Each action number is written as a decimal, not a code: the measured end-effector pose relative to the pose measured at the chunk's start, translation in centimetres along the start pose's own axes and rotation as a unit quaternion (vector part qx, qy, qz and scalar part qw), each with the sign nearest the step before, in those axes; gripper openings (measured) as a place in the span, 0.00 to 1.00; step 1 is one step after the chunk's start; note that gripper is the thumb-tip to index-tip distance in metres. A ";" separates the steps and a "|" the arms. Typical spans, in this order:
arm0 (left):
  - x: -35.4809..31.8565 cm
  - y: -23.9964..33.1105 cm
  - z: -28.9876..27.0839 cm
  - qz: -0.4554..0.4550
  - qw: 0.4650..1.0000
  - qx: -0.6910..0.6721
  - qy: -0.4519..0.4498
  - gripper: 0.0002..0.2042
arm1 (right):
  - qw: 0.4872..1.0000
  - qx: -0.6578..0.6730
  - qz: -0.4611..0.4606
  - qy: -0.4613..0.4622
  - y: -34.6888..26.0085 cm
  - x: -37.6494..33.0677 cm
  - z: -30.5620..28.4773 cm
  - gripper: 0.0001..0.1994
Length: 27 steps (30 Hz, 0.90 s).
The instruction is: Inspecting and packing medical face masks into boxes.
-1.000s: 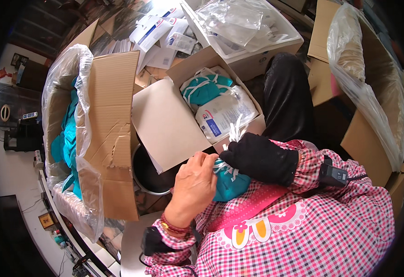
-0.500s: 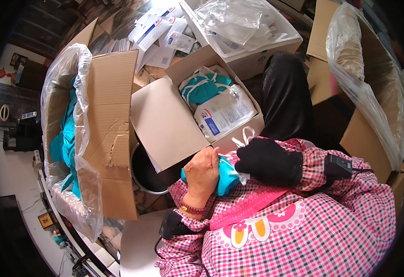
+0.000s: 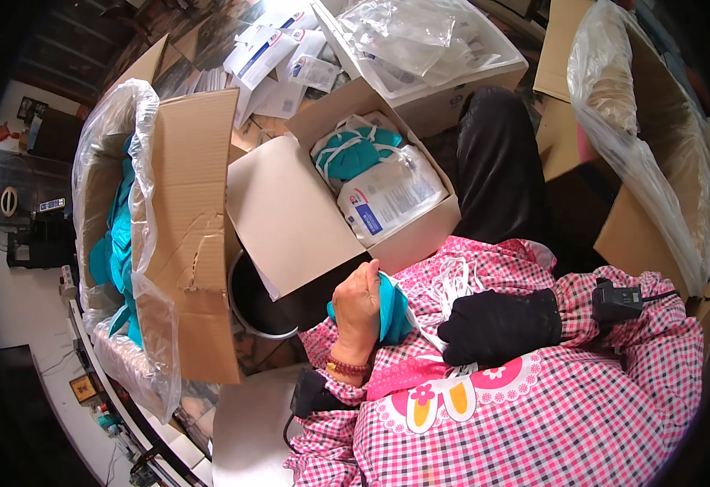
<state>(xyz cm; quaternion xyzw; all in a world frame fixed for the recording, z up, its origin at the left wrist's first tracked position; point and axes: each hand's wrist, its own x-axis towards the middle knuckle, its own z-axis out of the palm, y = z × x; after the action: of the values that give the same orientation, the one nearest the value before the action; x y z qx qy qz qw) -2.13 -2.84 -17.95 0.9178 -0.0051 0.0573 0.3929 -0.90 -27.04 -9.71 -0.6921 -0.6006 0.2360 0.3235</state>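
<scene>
My bare left hand (image 3: 359, 304) grips a teal face mask (image 3: 393, 312) close to my chest. My right hand (image 3: 497, 325), in a black glove, is closed just to the right of it, and a thin white strap (image 3: 452, 280) runs from the mask to the glove. Both sleeves are pink checked cloth. Just beyond my hands stands a small open cardboard box (image 3: 420, 235) holding teal masks with white straps (image 3: 351, 154) and a sealed white pack (image 3: 391, 199).
A tall plastic-lined cardboard box (image 3: 193, 243) with teal masks inside stands on the left. A dark round bin (image 3: 249, 304) sits below it. Clear plastic bags (image 3: 428, 40) fill a box at the top. Another plastic-lined box (image 3: 655, 146) stands on the right. White packets (image 3: 274, 57) lie beyond.
Both hands have drawn back from the small box toward my chest. The gloved right hand has slid right, away from the left hand, which keeps the teal mask.
</scene>
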 end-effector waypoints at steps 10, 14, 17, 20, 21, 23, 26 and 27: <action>-0.5 -0.3 -0.9 -0.103 0.986 -0.134 -0.002 0.13 | 0.970 0.042 0.195 0.139 2.9 -1.9 -0.8 0.16; 0.1 1.3 -1.8 -0.029 0.993 -0.110 0.003 0.15 | 0.940 -0.036 0.191 0.281 3.9 0.1 -1.0 0.18; 0.3 2.0 -2.8 0.004 0.994 -0.098 -0.040 0.12 | 0.928 0.117 0.195 0.295 2.8 2.1 -1.7 0.17; 0.6 2.5 -3.6 0.051 0.983 -0.158 -0.079 0.08 | 0.927 0.256 0.142 0.233 3.0 3.3 -1.0 0.13; 0.9 2.8 -4.2 0.056 0.975 -0.185 -0.108 0.06 | 0.925 0.292 0.129 0.204 3.4 3.4 -0.7 0.12; 1.1 2.4 -5.0 0.053 0.961 -0.236 -0.134 0.05 | 0.921 0.344 0.107 0.151 4.6 3.5 -0.1 0.10; 1.4 2.1 -5.5 0.045 0.928 -0.327 -0.174 0.06 | 0.916 0.366 0.131 0.094 6.4 3.2 0.0 0.12; 1.6 2.6 -6.0 0.028 0.952 -0.244 -0.183 0.07 | 0.910 0.378 0.160 0.052 6.9 3.2 -0.1 0.15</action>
<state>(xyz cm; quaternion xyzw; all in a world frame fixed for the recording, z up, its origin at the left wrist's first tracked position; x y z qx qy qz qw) -1.30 -0.29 -11.78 0.7883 -0.1166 -0.1039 0.5951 4.33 -24.40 -14.48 -0.6159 -0.3301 0.4578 0.5496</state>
